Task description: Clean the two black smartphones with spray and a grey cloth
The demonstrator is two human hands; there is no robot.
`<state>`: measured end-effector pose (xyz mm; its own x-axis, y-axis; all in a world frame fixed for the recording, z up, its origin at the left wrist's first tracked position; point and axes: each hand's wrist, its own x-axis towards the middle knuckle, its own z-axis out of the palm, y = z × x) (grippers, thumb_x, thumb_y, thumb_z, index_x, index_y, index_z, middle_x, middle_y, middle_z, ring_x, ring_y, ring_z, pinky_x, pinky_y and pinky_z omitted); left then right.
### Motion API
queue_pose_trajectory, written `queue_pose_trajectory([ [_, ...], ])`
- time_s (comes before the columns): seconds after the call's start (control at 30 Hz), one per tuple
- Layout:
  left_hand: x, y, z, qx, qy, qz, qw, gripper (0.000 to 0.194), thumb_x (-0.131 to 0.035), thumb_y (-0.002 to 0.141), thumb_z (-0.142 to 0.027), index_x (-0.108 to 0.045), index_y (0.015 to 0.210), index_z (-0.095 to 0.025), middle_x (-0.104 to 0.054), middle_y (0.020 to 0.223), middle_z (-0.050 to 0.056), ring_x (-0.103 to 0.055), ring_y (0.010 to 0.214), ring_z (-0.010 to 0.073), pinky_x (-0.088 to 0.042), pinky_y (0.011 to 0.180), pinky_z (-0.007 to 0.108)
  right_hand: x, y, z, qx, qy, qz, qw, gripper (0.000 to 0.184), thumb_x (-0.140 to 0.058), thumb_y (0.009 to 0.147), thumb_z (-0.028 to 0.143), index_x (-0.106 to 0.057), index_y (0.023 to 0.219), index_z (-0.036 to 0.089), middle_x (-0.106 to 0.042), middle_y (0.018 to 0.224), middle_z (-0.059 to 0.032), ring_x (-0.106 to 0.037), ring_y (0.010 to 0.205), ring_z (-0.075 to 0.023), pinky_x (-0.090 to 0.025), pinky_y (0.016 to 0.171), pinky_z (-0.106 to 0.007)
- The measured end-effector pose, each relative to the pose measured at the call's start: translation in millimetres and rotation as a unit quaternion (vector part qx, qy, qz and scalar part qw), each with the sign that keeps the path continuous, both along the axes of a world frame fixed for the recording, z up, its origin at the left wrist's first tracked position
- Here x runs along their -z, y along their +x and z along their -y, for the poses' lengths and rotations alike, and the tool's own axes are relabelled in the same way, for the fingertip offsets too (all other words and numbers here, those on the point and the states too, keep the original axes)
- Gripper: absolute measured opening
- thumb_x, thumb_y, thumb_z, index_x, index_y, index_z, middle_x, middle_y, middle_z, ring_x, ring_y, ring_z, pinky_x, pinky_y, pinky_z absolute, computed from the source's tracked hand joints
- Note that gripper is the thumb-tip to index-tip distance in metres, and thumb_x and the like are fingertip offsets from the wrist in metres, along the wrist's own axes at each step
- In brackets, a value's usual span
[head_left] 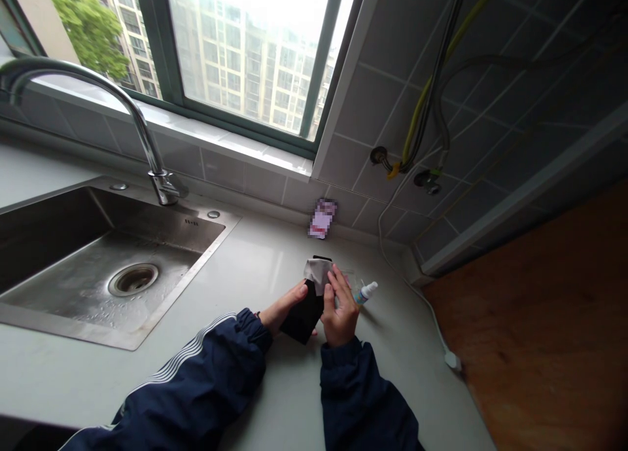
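A black flat object, like a phone [303, 317], lies tilted on the pale countertop [255, 268]. My left hand [283, 307] grips its left edge with curled fingers. My right hand [339, 310] presses a small grey cloth [318, 272] against the upper part of the phone, fingers closed on the cloth. A small white spray bottle with a blue band [366, 292] lies on the counter just right of my right hand. Both arms wear dark blue sleeves; the left one has white stripes.
A steel sink [73, 268] with a drain [132, 279] and a curved tap [147, 137] fills the left. A window sits above the tiled wall. A white cable [432, 317] runs along the counter's right edge to a plug. A blurred small packet [321, 218] leans on the wall.
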<state>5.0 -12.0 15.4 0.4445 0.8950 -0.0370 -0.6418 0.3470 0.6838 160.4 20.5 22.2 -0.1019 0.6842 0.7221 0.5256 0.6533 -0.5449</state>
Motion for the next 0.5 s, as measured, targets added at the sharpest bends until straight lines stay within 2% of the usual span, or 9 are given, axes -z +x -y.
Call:
queue_pose_trajectory([
  [0.1, 0.6, -1, 0, 0.03, 0.009, -0.003, 1.0, 0.064, -0.05, 0.096, -0.054, -0.04, 0.152, -0.023, -0.072, 0.109, 0.018, -0.072, 0.084, 0.0299, -0.06, 0.063, 0.039, 0.1, 5, -3, 0.005, -0.043, -0.051, 0.998, 0.027, -0.054, 0.098, 0.029, -0.073, 0.115, 0.022, -0.065, 0.134, -0.0094, -0.063, 0.123, -0.0258, -0.05, 0.104, -0.049],
  [0.23, 1.9, -2, -3, 0.039, 0.02, 0.032, 0.999, 0.07, -0.054, 0.092, -0.059, -0.037, 0.152, -0.026, -0.07, 0.117, 0.018, -0.072, 0.087, 0.0297, -0.058, 0.064, 0.036, 0.5, 7, -6, 0.014, -0.075, -0.125, 0.989, 0.024, -0.063, 0.092, 0.034, -0.073, 0.109, 0.022, -0.065, 0.135, -0.0103, -0.063, 0.122, -0.027, -0.058, 0.091, -0.042],
  [0.3, 2.2, -4, -5, 0.05, 0.008, 0.032, 0.998, 0.072, -0.05, 0.092, -0.063, -0.043, 0.149, -0.02, -0.071, 0.112, 0.019, -0.072, 0.084, 0.0283, -0.058, 0.066, 0.036, 0.1, 7, -7, 0.019, -0.091, -0.169, 0.981, 0.026, -0.067, 0.089, 0.035, -0.073, 0.11, 0.021, -0.067, 0.132, -0.0106, -0.063, 0.121, -0.0266, -0.059, 0.09, -0.04],
  [0.4, 1.6, -8, -7, 0.06, 0.001, 0.03, 0.998, 0.079, -0.04, 0.092, -0.07, -0.055, 0.138, -0.007, -0.073, 0.099, 0.022, -0.071, 0.078, 0.0265, -0.058, 0.071, 0.038, 2.0, 8, -10, 0.047, -0.125, -0.222, 0.966, 0.03, -0.07, 0.085, 0.039, -0.074, 0.107, 0.019, -0.075, 0.114, -0.0102, -0.069, 0.109, -0.0257, -0.055, 0.096, -0.042],
  [0.5, -1.2, -13, -9, 0.034, 0.009, 0.059, 0.998, 0.077, -0.036, 0.094, -0.068, -0.057, 0.135, -0.007, -0.073, 0.099, 0.022, -0.072, 0.085, 0.0298, -0.059, 0.072, 0.042, 8.8, 11, -16, 0.067, -0.149, -0.248, 0.955, 0.035, -0.07, 0.084, 0.044, -0.074, 0.105, 0.015, -0.076, 0.103, -0.011, -0.071, 0.097, -0.0248, -0.058, 0.09, -0.04],
])
